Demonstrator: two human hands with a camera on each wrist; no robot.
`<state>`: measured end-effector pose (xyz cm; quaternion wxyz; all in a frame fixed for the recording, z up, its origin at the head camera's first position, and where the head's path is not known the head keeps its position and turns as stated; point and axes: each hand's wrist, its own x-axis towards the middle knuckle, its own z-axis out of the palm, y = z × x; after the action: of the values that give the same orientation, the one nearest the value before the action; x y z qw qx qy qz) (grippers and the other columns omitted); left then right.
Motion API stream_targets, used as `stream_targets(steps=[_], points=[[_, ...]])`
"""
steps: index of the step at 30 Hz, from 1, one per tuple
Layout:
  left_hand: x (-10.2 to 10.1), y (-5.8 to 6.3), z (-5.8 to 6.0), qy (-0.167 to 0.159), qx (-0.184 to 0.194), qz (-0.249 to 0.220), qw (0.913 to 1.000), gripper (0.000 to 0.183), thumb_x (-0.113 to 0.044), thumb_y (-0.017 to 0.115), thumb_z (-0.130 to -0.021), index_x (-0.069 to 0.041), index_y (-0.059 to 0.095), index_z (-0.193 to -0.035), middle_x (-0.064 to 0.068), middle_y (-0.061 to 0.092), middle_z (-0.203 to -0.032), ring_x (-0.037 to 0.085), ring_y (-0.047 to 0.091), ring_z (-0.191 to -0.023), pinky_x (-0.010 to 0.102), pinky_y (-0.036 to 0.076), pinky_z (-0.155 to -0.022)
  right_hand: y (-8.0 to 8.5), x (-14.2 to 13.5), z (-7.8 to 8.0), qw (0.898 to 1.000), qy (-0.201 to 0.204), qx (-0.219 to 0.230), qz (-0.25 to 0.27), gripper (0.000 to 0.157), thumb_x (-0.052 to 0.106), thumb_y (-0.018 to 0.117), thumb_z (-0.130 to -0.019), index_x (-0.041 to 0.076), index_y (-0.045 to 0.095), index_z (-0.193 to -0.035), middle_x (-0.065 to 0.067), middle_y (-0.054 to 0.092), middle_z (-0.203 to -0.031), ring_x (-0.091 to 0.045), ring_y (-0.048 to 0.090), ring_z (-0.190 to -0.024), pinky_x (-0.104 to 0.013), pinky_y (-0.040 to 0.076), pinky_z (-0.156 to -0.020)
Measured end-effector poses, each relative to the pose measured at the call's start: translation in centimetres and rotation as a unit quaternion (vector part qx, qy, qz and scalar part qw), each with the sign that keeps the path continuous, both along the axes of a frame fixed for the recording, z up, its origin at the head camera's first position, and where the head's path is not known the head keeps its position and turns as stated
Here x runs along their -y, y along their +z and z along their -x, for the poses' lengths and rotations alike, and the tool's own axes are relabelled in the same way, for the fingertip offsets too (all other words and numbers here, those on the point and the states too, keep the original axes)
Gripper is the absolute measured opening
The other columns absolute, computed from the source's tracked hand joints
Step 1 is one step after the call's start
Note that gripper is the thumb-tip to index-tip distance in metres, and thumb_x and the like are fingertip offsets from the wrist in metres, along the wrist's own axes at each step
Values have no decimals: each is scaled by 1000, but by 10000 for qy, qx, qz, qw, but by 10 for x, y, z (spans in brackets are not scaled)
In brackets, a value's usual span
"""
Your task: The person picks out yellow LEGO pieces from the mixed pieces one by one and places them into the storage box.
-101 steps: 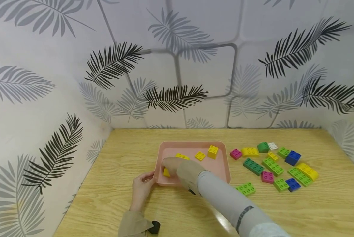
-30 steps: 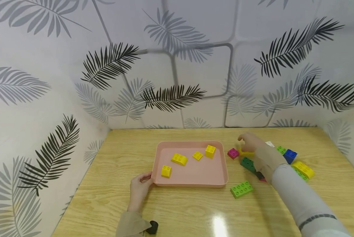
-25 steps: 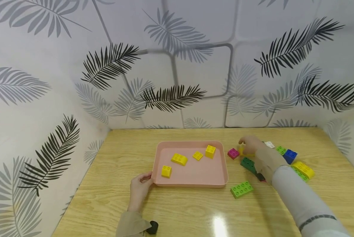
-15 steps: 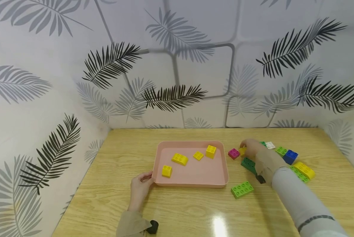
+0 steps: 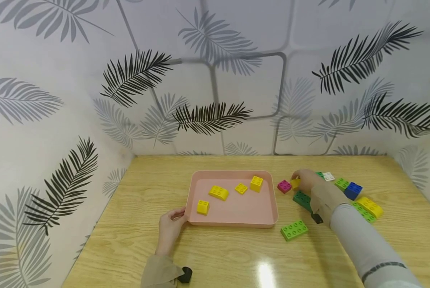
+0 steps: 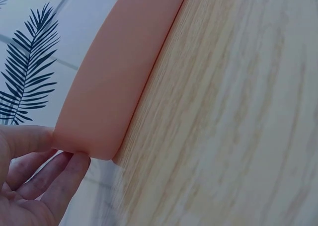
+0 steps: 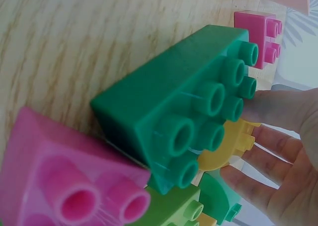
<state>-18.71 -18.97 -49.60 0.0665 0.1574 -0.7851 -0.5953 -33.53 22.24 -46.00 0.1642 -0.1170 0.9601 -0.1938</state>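
Evidently, the two hands divide the work. The left hand (image 5: 169, 226) pinches the near left corner of the pink tray (image 5: 236, 216), with the thumb at the rim and the fingers bent against the outer wall. Such a corner hold probably steadies the tray against sliding, and it leaves the interior unobstructed. To the right of the tray, the right hand (image 5: 306, 180) is part closed about a yellow brick (image 7: 226, 146), thumb to one side and fingers to the other, the gap between them no wider than the piece (whether the brick rests on the table (image 5: 215, 256) or is just raised cannot be told). The grip seems set from above and behind because a dark green brick (image 5: 302, 199) crowds the near side. A magenta brick (image 5: 284, 187) lies between the held brick and the tray wall. Inside the tray, a curved yellow brick (image 5: 202, 207), an arched yellow brick (image 5: 219, 192), a flat yellow brick (image 5: 241, 189) and a tall yellow brick (image 5: 256, 183) lie well spaced; their common colour suggests selection by hue. A light green brick (image 5: 294, 230) lies apart, nearer the person.
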Motion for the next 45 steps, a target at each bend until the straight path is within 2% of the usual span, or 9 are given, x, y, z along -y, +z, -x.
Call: stream_targets(steps=[8, 13, 21, 24, 33, 37, 45], points=[[-1, 0, -1, 7, -75, -28, 10000, 25, 2, 64, -81, 8, 64, -105, 23, 63, -106, 28, 63, -92, 25, 54, -74, -2, -3, 2, 9999, -63, -3, 90, 41, 6, 69, -78, -5, 56, -115, -28, 53, -111, -39, 51, -100, -52, 43, -88], [-1, 1, -1, 28, -53, -64, 10000, 26, 2, 64, -81, 8, 64, -106, 23, 62, -106, 27, 63, -92, 24, 54, -73, 6, -2, 2, 9996, -131, -50, 229, 43, 6, 67, -79, -5, 53, -117, -30, 51, -114, -40, 50, -100, -54, 42, -88], [0, -1, -1, 23, -28, 120, 9999, 25, 1, 64, -81, 7, 65, -105, 22, 63, -104, 26, 63, -91, 25, 54, -72, 26, 2, 6, 9960, 421, -690, 388, 39, -5, 63, -77, -11, 53, -113, -33, 52, -108, -44, 51, -99, -53, 44, -86], [0, -1, 0, 40, 17, 81, 10000, 25, 1, 64, -81, 6, 65, -106, 21, 63, -104, 26, 63, -91, 25, 54, -73, 33, 6, 7, 9945, 508, -792, 463, 39, -6, 63, -77, -12, 52, -113, -35, 51, -110, -45, 51, -100, -53, 45, -86], [0, 0, 0, 28, -4, 54, 10000, 25, 1, 64, -81, 7, 65, -106, 21, 63, -106, 27, 63, -93, 24, 54, -73, 55, 31, 5, 9938, 668, -821, 334, 40, -4, 62, -80, -10, 52, -119, -32, 51, -119, -44, 48, -109, -52, 42, -92], [0, 1, -1, 20, -4, 77, 10000, 25, 1, 64, -81, 6, 65, -106, 21, 63, -106, 26, 63, -93, 24, 54, -74, 59, 45, 4, 9920, 801, -945, 225, 39, -3, 64, -80, -7, 54, -118, -28, 53, -119, -41, 50, -109, -51, 42, -93], [0, 1, -2, 7, -94, 11, 10000, 25, 2, 64, -81, 8, 64, -105, 23, 63, -105, 27, 63, -93, 23, 54, -73, 64, 78, -2, 9921, 899, -798, 355, 38, -4, 63, -81, -6, 55, -118, -23, 54, -120, -37, 49, -111, -47, 42, -95]])
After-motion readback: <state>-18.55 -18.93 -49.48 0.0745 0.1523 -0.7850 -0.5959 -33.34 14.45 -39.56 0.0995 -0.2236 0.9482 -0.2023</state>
